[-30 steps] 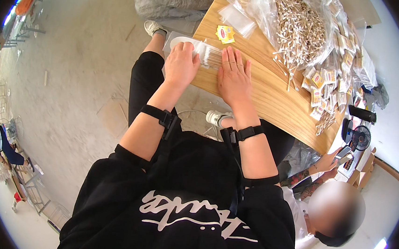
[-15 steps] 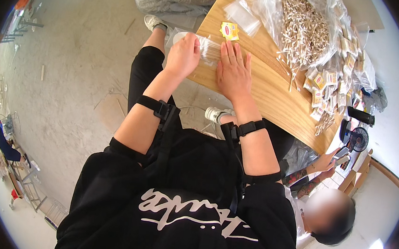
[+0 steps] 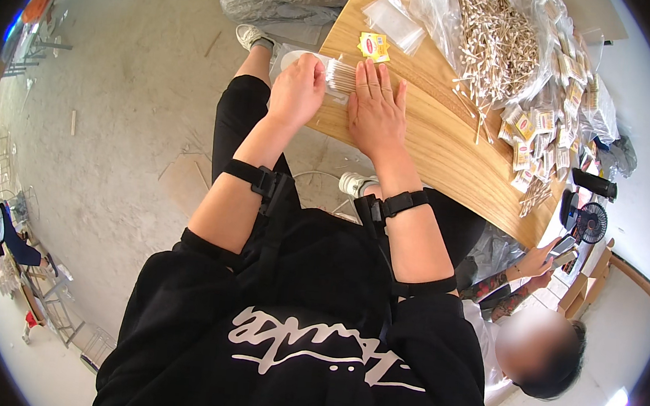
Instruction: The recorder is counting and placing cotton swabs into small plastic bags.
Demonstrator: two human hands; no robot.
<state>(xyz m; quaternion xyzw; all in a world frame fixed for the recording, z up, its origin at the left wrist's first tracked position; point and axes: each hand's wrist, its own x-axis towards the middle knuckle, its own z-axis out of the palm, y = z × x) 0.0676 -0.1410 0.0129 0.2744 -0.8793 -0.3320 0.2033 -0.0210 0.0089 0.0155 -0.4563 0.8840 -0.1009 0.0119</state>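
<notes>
At the table's left edge a row of cotton swabs [image 3: 339,75] lies side by side, partly within a clear plastic bag [image 3: 289,57]. My left hand [image 3: 297,92] is closed, its fingers curled and pinching the bag; the fingertips are hidden. My right hand [image 3: 378,109] lies flat with fingers stretched out, touching the right ends of the swabs. Just beyond it rest some yellow printed cards [image 3: 374,46], and past them a stack of clear empty bags [image 3: 394,24].
On the wooden table [image 3: 436,147], a large heap of loose cotton swabs [image 3: 497,52] sits in open plastic at the right. Filled small packs [image 3: 532,139] pile beside it. A small black fan [image 3: 591,222] stands at the right, near another person's hands [image 3: 538,264] holding a phone.
My right hand has shifted slightly left against the swabs, and the visible stretch of swabs between my hands is shorter. My left hand stays nearly in place.
</notes>
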